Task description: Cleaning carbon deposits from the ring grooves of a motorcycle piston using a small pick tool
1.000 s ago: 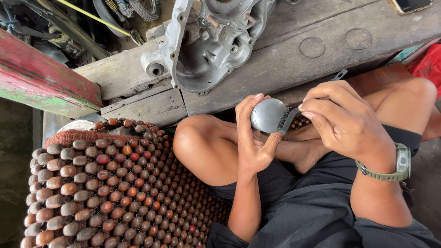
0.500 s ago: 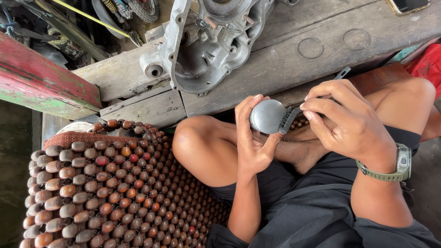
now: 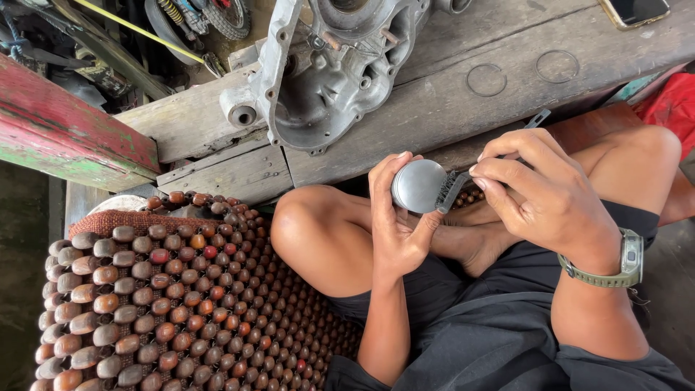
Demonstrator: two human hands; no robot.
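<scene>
My left hand [image 3: 397, 217] grips a round grey metal piston [image 3: 418, 185], its flat crown facing up toward me. My right hand [image 3: 543, 192] holds a small wire brush [image 3: 455, 188] whose bristles press against the piston's right edge; the brush's thin metal handle [image 3: 537, 118] sticks out past my fingers. A green watch [image 3: 628, 259] is on my right wrist. I sit cross-legged in dark shorts, both hands above my lap.
A grey aluminium engine casing [image 3: 326, 69] lies on weathered wooden planks [image 3: 507, 80] just beyond my knees. A wooden bead seat mat [image 3: 166, 304] covers the lower left. A phone [image 3: 633, 11] rests at the top right, a red-painted beam [image 3: 65, 137] at left, and tools and a sprocket [image 3: 224, 18] at top.
My right hand has shifted the brush slightly along the piston's edge; the left hand and piston stay almost still.
</scene>
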